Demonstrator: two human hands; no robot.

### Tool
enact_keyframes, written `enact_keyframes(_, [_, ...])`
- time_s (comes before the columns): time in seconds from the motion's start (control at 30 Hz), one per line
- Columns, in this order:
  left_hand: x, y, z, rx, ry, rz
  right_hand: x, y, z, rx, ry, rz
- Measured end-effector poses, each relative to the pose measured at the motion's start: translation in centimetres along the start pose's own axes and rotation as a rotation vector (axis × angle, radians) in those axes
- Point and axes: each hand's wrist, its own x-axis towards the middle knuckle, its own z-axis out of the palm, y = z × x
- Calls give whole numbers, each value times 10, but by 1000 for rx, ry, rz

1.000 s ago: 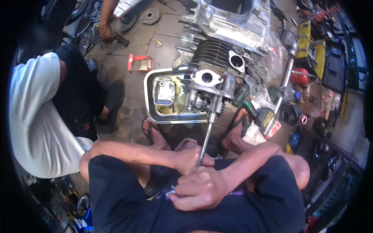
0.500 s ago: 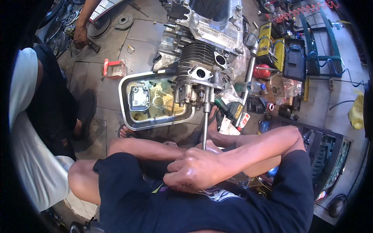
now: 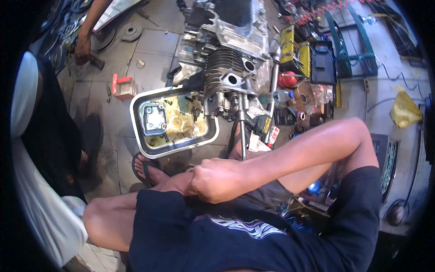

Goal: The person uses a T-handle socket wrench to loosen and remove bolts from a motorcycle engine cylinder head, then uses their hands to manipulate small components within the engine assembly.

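Note:
My right hand [image 3: 217,181] is closed in a fist in front of my torso, its forearm crossing from the right. Behind the forearm runs the steel shaft of a long-shafted socket wrench [image 3: 243,136]; its handle end is hidden by my right hand and arm. At its far end the shaft meets the cylinder head [image 3: 232,82] of a finned engine block [image 3: 222,63]. My left hand [image 3: 180,181] reaches in from the left and is mostly covered by the right fist, so its fingers cannot be seen.
Left of the engine, a metal tray [image 3: 136,131] holds oily liquid, a small cover [image 3: 154,119] and bolts. A red box [image 3: 123,86] lies beyond it. Toolboxes [image 3: 297,52] and bottles stand at right. At far left, another person's hand [image 3: 84,50] holds a dark coil spring [image 3: 96,62].
Both my hands have shifted left and slightly up, and my right elbow has risen. The view has also shifted slightly. The shaft stays against the cylinder head.

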Motion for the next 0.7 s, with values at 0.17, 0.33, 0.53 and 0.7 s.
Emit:
enact_keyframes(0.17, [-2, 8, 0, 129, 101, 21, -5, -3, -5, -129, 169, -71])
enact_keyframes(0.33, [2, 18, 8, 291, 249, 49, -48, 7, 14, -254, 976, -287])
enact_keyframes(0.53, [-36, 68, 15, 369, 645, 11, -130, 37, 43, 89, 1214, 247])
enact_keyframes(0.7, [-27, 103, 36, 304, 757, -2, -140, 51, 55, 419, 471, 111])
